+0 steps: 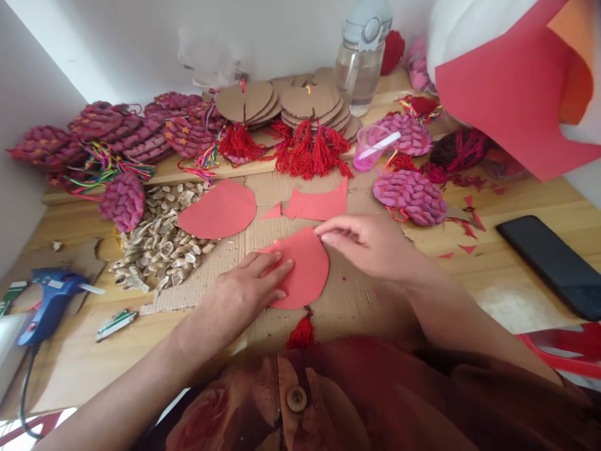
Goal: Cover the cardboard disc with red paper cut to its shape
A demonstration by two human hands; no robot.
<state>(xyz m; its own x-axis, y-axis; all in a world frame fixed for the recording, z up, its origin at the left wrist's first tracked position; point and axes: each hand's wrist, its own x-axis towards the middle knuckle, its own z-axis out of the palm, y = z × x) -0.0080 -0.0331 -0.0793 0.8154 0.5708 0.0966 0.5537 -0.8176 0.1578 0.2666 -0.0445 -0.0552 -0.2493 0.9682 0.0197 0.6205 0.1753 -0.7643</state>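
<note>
A red paper disc (307, 269) lies on a sheet of brown cardboard (347, 300) in front of me, with a red tassel (301, 333) poking out from under its near edge. My left hand (244, 291) lies flat on the disc's left side, fingers stretched out and pressing down. My right hand (370, 244) rests at the disc's upper right edge, fingers together against the paper. A second red disc (218, 210) and red paper offcuts (319, 203) lie further back on the cardboard.
A blue glue gun (49, 300) lies at the left. A heap of pale shells (159, 241) sits beside the cardboard. Woven pink discs, cardboard rounds with red tassels (305, 147), a water bottle (361, 59) and a pink cup (369, 150) stand behind. A black phone (554, 263) lies right.
</note>
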